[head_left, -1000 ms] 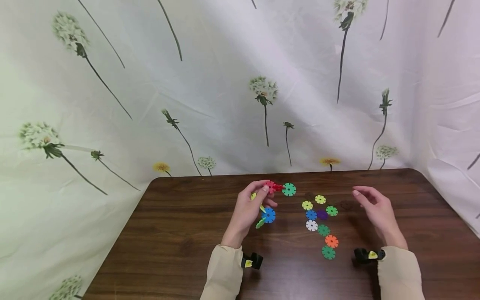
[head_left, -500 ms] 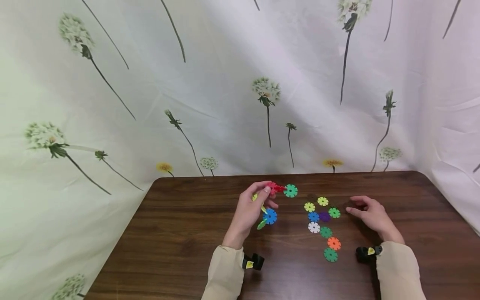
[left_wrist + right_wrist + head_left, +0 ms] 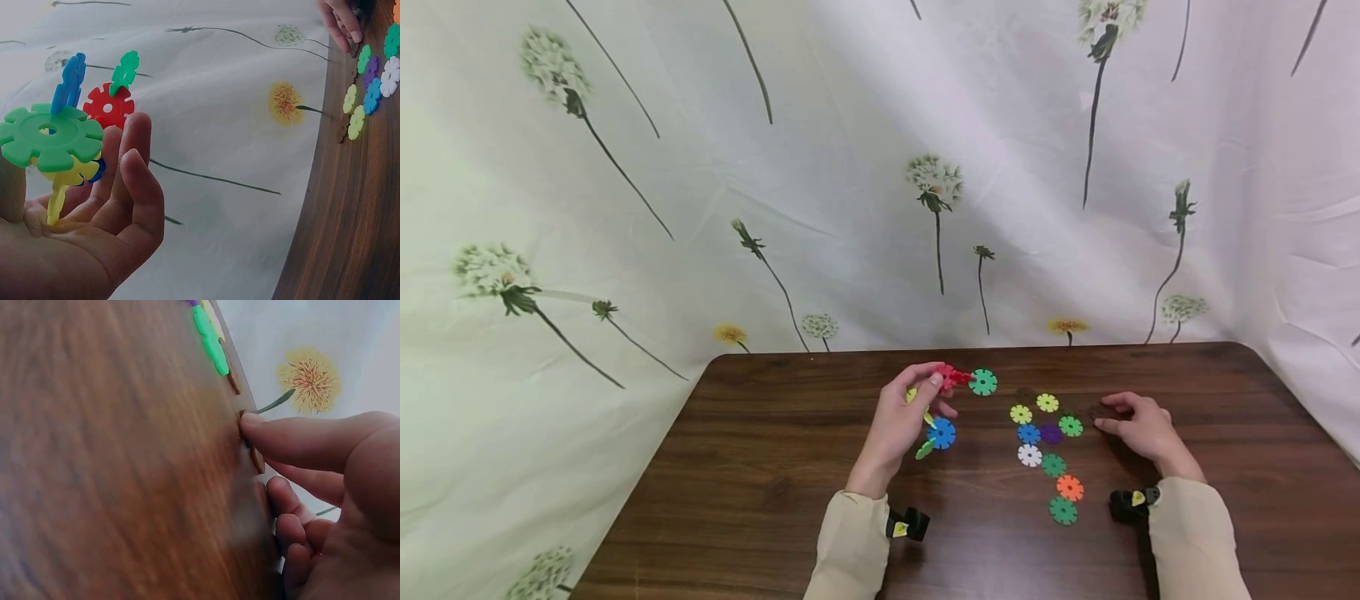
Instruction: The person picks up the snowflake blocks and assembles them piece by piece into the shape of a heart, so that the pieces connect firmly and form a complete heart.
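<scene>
My left hand [image 3: 898,417] holds a joined cluster of notched plastic interlocking discs above the table. The cluster has a red disc [image 3: 109,106], a light green disc [image 3: 51,137], blue, yellow and teal ones; some are partly hidden by the fingers. Over at the right of the table, my right hand [image 3: 1146,429] pinches the edges of a brown interlocking disc [image 3: 257,459] lying flat, thumb on the near side. The index fingertip is partly hidden in the right wrist view.
Several loose discs lie flat between the hands, among them a white disc [image 3: 1030,455], an orange disc [image 3: 1070,488] and a purple disc [image 3: 1051,433]. They rest on a dark wooden table [image 3: 760,467]. A white flowered cloth [image 3: 850,208] hangs behind its far edge.
My right hand has come down to the table and closed its thumb and finger at the brown disc. My left hand keeps holding the cluster almost unmoved; the head view has shifted slightly.
</scene>
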A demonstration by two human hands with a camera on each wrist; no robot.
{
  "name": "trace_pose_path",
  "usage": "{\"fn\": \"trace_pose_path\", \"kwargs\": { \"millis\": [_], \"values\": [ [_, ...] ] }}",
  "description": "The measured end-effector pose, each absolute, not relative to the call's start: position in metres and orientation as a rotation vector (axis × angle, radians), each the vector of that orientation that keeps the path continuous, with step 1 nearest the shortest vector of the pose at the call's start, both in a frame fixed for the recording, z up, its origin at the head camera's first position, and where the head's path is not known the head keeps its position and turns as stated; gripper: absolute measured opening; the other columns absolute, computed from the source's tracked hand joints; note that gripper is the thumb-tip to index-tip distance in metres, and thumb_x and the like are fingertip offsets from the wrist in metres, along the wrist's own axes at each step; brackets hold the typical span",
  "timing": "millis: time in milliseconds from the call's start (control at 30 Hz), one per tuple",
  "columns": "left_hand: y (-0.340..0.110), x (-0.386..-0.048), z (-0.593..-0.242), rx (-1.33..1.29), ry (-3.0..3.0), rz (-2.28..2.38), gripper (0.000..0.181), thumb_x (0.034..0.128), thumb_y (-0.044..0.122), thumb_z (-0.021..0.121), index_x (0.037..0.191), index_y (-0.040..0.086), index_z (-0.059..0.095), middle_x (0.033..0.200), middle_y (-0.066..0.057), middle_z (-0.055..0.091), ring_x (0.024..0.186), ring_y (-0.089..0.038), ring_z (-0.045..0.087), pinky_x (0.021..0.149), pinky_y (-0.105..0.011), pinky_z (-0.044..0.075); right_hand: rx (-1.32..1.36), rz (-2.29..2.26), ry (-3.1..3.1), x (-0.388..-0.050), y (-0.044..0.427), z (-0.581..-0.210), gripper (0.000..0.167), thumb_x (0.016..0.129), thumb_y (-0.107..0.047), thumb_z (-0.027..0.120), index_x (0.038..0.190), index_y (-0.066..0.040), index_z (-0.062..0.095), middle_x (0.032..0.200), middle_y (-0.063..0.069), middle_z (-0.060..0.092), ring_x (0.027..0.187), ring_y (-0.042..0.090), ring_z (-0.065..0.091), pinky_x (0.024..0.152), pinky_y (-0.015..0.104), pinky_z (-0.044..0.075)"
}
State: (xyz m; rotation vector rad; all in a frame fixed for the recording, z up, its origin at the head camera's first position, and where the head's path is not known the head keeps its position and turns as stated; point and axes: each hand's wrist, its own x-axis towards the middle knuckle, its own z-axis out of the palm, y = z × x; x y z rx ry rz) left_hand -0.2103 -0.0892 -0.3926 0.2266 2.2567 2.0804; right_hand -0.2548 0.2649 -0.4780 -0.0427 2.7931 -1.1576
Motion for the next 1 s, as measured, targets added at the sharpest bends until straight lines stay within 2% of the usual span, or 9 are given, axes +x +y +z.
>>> {"fn": "trace_pose_path", "kwargs": {
  "millis": [267,367,467,600,700,867,1000],
  "values": [
    [-0.09,-0.21,-0.392,0.212,2.245,2.087,0.037,0.0975,0.034,0.056,0.129,0.014,0.057,0.11,-0.023,0.063,0.086,-0.033,0.07,0.088,-0.033,0.054,-0.017,-1.136,2.774,-0.258,0.264,-0.477,0.045,0.089,-0.022,0.066,0.12,0.009,0.055,0.122,0.035,0.049,0.111,0.05,0.033,0.087,0.057,0.03],
    [-0.09,-0.21,-0.392,0.212,2.246,2.089,0.037,0.0974,0.034,0.056,0.129,0.015,0.057,0.109,-0.02,0.064,0.087,-0.036,0.069,0.089,-0.033,0.054,-0.001,-1.137,2.769,-0.258,0.263,-0.476,0.044,0.089,-0.022,0.066,0.119,0.008,0.054,0.12,0.035,0.049,0.109,0.05,0.032,0.084,0.055,0.031],
    [-0.09,-0.209,-0.392,0.216,2.246,2.09,0.037,0.0973,0.034,0.056,0.129,0.015,0.057,0.108,-0.019,0.065,0.087,-0.034,0.07,0.089,-0.033,0.054,-0.004,-1.12,2.795,-0.255,0.262,-0.476,0.041,0.088,-0.022,0.067,0.116,0.006,0.053,0.112,0.031,0.052,0.103,0.046,0.035,0.079,0.048,0.031],
    [-0.09,-0.209,-0.392,0.213,2.246,2.089,0.037,0.0973,0.034,0.057,0.129,0.015,0.057,0.108,-0.019,0.065,0.084,-0.028,0.07,0.088,-0.033,0.054,-0.029,-1.072,2.845,-0.251,0.26,-0.473,0.034,0.088,-0.019,0.067,0.11,0.002,0.052,0.096,0.02,0.055,0.094,0.04,0.039,0.075,0.041,0.029],
    [-0.091,-0.209,-0.392,0.209,2.249,2.086,0.036,0.0974,0.033,0.057,0.128,0.015,0.058,0.108,-0.018,0.065,0.082,-0.025,0.071,0.088,-0.033,0.054,-0.048,-1.022,2.852,-0.249,0.261,-0.47,0.032,0.089,-0.017,0.065,0.111,0.001,0.049,0.09,0.014,0.054,0.088,0.035,0.045,0.073,0.04,0.034],
    [-0.092,-0.209,-0.392,0.214,2.248,2.089,0.036,0.0972,0.035,0.057,0.128,0.016,0.058,0.107,-0.017,0.065,0.081,-0.022,0.071,0.088,-0.032,0.054,-0.066,-0.982,2.827,-0.246,0.263,-0.467,0.03,0.093,-0.014,0.057,0.114,0.001,0.043,0.095,0.022,0.057,0.081,0.032,0.054,0.068,0.041,0.044],
    [-0.091,-0.21,-0.392,0.215,2.24,2.093,0.036,0.0969,0.035,0.057,0.128,0.016,0.058,0.108,-0.017,0.065,0.081,-0.021,0.071,0.087,-0.032,0.054,-0.039,-1.064,2.83,-0.241,0.264,-0.467,0.029,0.096,-0.014,0.054,0.117,0.002,0.041,0.102,0.027,0.058,0.083,0.033,0.056,0.067,0.039,0.045]
  ]
}}
